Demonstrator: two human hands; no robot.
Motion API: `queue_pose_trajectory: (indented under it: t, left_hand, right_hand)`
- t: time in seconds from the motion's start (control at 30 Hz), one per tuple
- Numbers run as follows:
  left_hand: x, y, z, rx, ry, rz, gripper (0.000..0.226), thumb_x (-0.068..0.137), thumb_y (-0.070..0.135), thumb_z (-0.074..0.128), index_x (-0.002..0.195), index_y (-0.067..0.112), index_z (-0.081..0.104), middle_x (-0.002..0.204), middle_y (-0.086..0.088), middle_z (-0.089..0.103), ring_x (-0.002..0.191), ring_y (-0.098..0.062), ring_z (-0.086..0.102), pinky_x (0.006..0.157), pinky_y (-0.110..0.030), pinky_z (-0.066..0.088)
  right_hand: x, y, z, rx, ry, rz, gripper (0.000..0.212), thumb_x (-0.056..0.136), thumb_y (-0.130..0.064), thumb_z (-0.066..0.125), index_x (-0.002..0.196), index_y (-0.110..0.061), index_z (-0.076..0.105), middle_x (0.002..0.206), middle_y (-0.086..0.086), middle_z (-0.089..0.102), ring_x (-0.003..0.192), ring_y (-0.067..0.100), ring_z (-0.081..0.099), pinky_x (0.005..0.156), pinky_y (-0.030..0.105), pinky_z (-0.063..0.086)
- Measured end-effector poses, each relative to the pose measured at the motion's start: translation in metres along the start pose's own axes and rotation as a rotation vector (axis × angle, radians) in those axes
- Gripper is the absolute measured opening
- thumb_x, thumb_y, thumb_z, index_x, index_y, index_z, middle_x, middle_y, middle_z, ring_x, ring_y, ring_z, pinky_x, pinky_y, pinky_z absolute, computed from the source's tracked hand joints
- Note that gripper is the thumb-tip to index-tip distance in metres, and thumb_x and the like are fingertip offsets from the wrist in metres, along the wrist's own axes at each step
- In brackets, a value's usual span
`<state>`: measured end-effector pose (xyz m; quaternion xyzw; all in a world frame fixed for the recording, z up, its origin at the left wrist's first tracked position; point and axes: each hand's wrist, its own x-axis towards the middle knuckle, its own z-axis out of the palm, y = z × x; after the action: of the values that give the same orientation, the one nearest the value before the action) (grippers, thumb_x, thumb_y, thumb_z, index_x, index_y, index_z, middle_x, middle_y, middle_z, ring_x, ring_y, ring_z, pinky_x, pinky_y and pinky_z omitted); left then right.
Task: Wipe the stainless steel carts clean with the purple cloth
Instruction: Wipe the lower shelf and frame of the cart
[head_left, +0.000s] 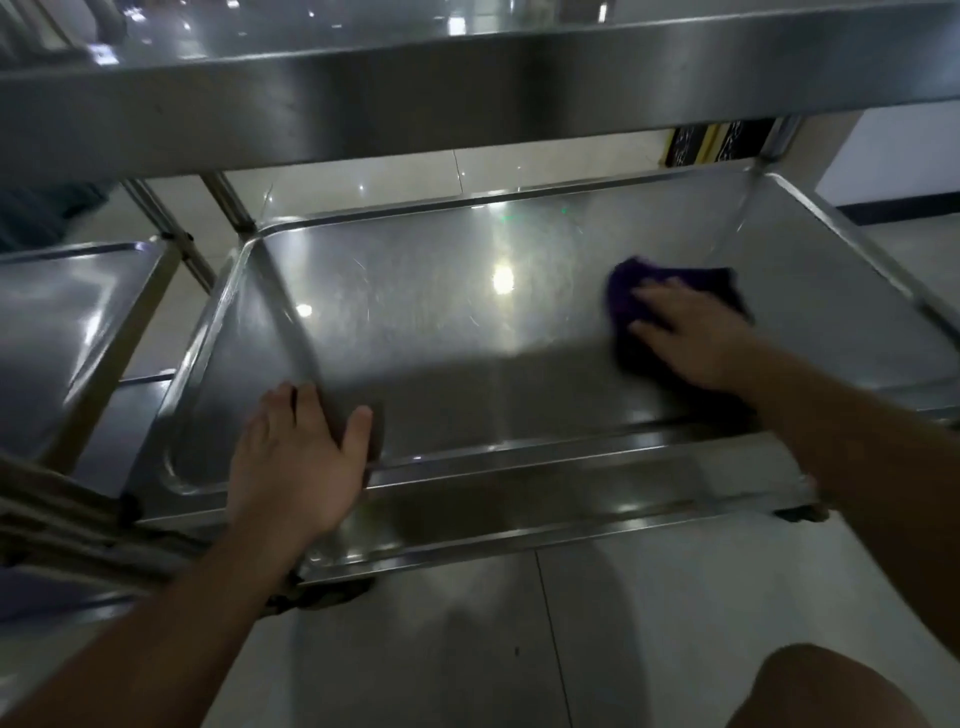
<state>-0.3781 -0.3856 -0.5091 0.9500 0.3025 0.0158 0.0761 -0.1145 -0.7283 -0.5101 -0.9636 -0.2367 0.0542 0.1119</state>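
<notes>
Purple cloth (670, 306) spread on the right side of the steel cart's middle shelf (441, 322), right hand (691, 338) pressing it flat-fingered, left hand (296, 457) with loose grip resting on the shelf's near rim, second cart (67, 322) just left, tiled floor (649, 623) below.

Glossy pale tiled floor (649, 623); white wall (893, 156) with dark baseboard (904, 213) far right

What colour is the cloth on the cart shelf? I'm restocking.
Purple, dark in the shade; the cloth shows in the head view under the right hand.
</notes>
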Motion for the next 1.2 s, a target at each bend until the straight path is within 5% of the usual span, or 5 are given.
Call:
queue_pose_trajectory:
  t: [0.2,0.5,0.8,0.9,1.2]
  left_hand:
    - [0.002,-0.006,0.006,0.02,0.013,0.004,0.09,0.101,0.073,0.018,0.161,0.008,0.033,0.168,-0.021,0.03,0.157,-0.035,0.025,0.13,-0.048,0.02]
    - [-0.002,-0.005,0.006,-0.004,0.025,0.019,0.087,0.104,0.066,0.006,0.16,0.007,0.035,0.17,-0.02,0.029,0.16,-0.032,0.02,0.131,-0.047,0.016]
    - [-0.002,-0.004,0.004,-0.032,0.012,-0.001,0.103,0.094,0.072,-0.007,0.16,0.005,0.035,0.169,-0.02,0.03,0.16,-0.033,0.021,0.13,-0.048,0.016]
    - [-0.002,-0.004,0.004,-0.021,0.004,-0.02,0.096,0.099,0.07,-0.001,0.161,0.004,0.033,0.169,-0.021,0.031,0.159,-0.034,0.021,0.13,-0.048,0.016]
    - [0.0,-0.01,0.014,-0.044,0.011,0.017,0.102,0.094,0.073,0.0,0.165,0.004,0.025,0.172,-0.021,0.023,0.161,-0.034,0.016,0.131,-0.047,0.012]
  right_hand:
    - [0.072,-0.015,0.0,0.085,0.036,0.476,0.071,0.102,-0.055,0.02,0.162,-0.017,0.019,0.172,0.004,0.014,0.158,0.033,0.006,0.126,0.055,0.006]
    - [0.06,-0.245,0.063,-0.017,-0.057,-0.323,0.075,0.098,-0.066,0.025,0.163,-0.027,0.024,0.171,-0.007,0.018,0.158,0.022,0.009,0.126,0.046,0.006]
    - [-0.055,-0.21,0.055,0.031,-0.232,-0.54,0.094,0.086,-0.09,0.014,0.164,-0.037,0.009,0.171,-0.019,0.002,0.156,0.005,-0.006,0.127,0.04,-0.003]
    - [-0.08,-0.196,0.058,-0.063,-0.179,-0.614,0.092,0.09,-0.081,0.033,0.165,-0.034,0.008,0.17,-0.017,0.002,0.157,0.008,-0.004,0.127,0.038,-0.003]
    - [-0.111,-0.184,0.073,0.149,0.142,-0.742,0.049,0.094,-0.033,0.061,0.141,-0.02,0.062,0.143,-0.002,0.063,0.138,0.017,0.053,0.118,0.04,0.038]
